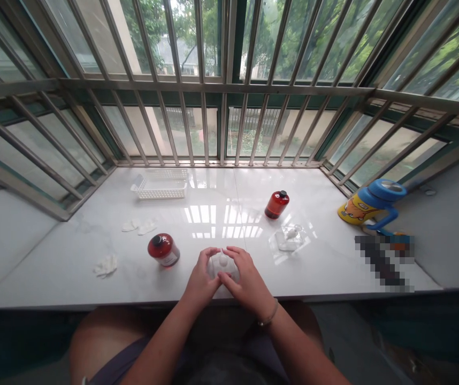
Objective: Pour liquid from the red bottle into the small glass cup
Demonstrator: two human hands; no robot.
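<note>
Both hands are cupped around a clear plastic piece [223, 261] at the middle of the near edge of the counter [326, 262]. The left hand [203, 274] curves along its left side and the right hand [246, 272], with a bracelet [268, 314] on the wrist, along its right, holding it between them; whether it rests on the surface I cannot tell.

Left of the hands, near the front edge, a red bottle [164, 250] with a black cap stands upright. A second red bottle [277, 205] stands farther back, right of the middle. In front of that one lies a clear packet [289, 238] with a white piece inside. Crumpled white pieces [106, 266] lie toward the left edge, and a white basket [161, 191] sits near the back left corner. A blue and yellow jug [369, 202] is by the right edge, beside a blurred dark patch.
</note>
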